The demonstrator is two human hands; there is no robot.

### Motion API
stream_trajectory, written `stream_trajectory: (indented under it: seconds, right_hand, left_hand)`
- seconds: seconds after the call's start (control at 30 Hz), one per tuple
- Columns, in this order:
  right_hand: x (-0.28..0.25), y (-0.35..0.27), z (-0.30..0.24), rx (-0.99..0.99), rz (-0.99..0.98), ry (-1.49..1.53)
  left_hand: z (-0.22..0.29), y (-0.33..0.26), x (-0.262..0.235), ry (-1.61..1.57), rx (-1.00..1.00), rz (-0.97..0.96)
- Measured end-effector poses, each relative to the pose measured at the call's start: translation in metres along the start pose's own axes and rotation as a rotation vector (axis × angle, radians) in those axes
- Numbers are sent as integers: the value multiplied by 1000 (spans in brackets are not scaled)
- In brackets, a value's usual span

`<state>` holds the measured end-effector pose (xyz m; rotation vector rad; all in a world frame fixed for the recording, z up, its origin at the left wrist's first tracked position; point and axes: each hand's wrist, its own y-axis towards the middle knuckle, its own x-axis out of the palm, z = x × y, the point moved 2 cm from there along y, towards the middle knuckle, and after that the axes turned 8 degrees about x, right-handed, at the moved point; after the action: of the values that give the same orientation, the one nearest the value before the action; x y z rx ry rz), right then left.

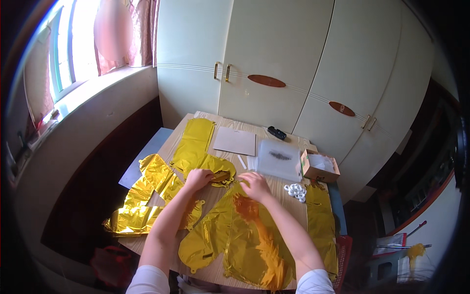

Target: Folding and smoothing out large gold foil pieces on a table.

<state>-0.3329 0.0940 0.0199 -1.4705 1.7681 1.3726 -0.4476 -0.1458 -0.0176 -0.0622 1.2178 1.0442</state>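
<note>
Table (262,134): pale wood, largely under gold foil. Front foil (245,240): biggest sheet, flat and creased at the near edge, beneath the right forearm. Back foil (193,142): lies beyond the left hand. Both look light, limp and slick; likely to crease readily, slide, tear if yanked. Left hand (199,180): fingers bent at the back foil's near rim; grip cannot be told. Right hand (254,185): fingers curled by the front foil's far tip; pinch or mere touch, unclear. Best hold, I judge: flat fingertip pinch at the seamed rim, sparing the small tabs (225,183)
</note>
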Motion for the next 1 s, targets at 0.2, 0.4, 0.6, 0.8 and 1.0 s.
stream_trajectory:
  seconds: [0.2,0.4,0.6,0.8,1.0]
  right_hand:
    - [44,53,-32,34,-93,-123]
    - [73,70,-23,226,-44,94]
    - [84,73,1,102,-17,172]
    - [64,75,-35,7,-99,-113]
    - [65,79,-31,-41,97,-223]
  left_hand:
    - [-1,1,-2,-159,-175,22]
    - [-3,-4,-4,-233,-210,52]
    - [-3,1,-1,-267,-238,141]
    - [-12,-4,0,-315,-225,213]
    - [-14,-3,1,-319,-236,253]
